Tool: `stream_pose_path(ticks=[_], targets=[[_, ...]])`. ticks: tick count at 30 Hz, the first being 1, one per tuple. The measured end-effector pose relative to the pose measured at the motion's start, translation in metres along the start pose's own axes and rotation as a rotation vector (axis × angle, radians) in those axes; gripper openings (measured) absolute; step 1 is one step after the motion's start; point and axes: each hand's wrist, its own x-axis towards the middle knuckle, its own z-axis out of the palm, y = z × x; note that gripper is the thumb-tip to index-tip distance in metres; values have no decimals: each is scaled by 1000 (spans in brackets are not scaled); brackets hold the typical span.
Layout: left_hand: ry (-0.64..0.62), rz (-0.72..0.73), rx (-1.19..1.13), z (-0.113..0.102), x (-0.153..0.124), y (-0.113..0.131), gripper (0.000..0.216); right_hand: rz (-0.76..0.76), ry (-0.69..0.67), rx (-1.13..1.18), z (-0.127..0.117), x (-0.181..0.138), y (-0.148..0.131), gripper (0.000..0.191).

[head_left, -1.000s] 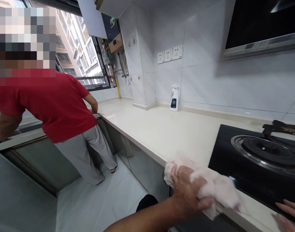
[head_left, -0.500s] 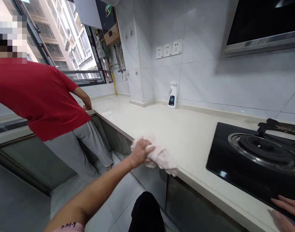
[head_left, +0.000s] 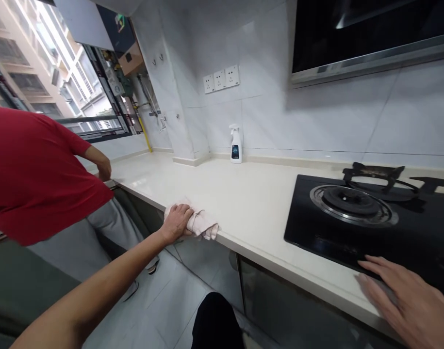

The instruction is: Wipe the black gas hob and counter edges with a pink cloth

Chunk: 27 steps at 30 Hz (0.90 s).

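My left hand (head_left: 176,222) is stretched out to the left and grips a pale pink cloth (head_left: 202,224), pressed on the front edge of the cream countertop (head_left: 243,203). My right hand (head_left: 403,295) lies flat with spread fingers on the counter edge and the near rim of the black glass gas hob (head_left: 370,228), holding nothing.
A person in a red shirt (head_left: 36,174) bends over the counter at the left by the window. A white spray bottle (head_left: 236,144) stands against the tiled wall. Wall sockets (head_left: 221,79) and a range hood (head_left: 367,39) hang above. A burner grate (head_left: 374,174) sits on the hob.
My left hand has slid the cloth leftward along the counter's front edge, away from the hob. The view has turned so more of my right hand and the hob shows.
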Motion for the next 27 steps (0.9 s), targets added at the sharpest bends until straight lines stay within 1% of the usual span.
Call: stream_pose_path(ticks=[2,6,9,15,18,20,22,24,25,27], targets=[[-8,66,-8,-5,4,31,53,10,-47,-42,-5,2,-12,50],[12,249,-19,-17,15,105,55,46,-61,-52,-13,7,-28,50],[58,392,8,-30,24,166,56,76,-73,-30,-18,9,-35,49],[138,574,-56,-54,42,295,59,143,-78,2,-17,9,-40,50],[189,667,-112,-64,49,356,47,169,-105,38,-17,12,-35,51],[256,686,-150,-69,51,390,36,198,-119,116,-23,15,-30,52],[324,666,-191,-72,51,414,30,221,-82,171,-35,18,-29,51],[350,659,-232,-75,51,424,27,183,25,116,-47,18,-36,47],[341,661,-253,-76,51,424,26,142,91,64,-52,17,-43,44],[295,671,-303,-78,51,414,32,45,189,-12,-55,12,-61,38]])
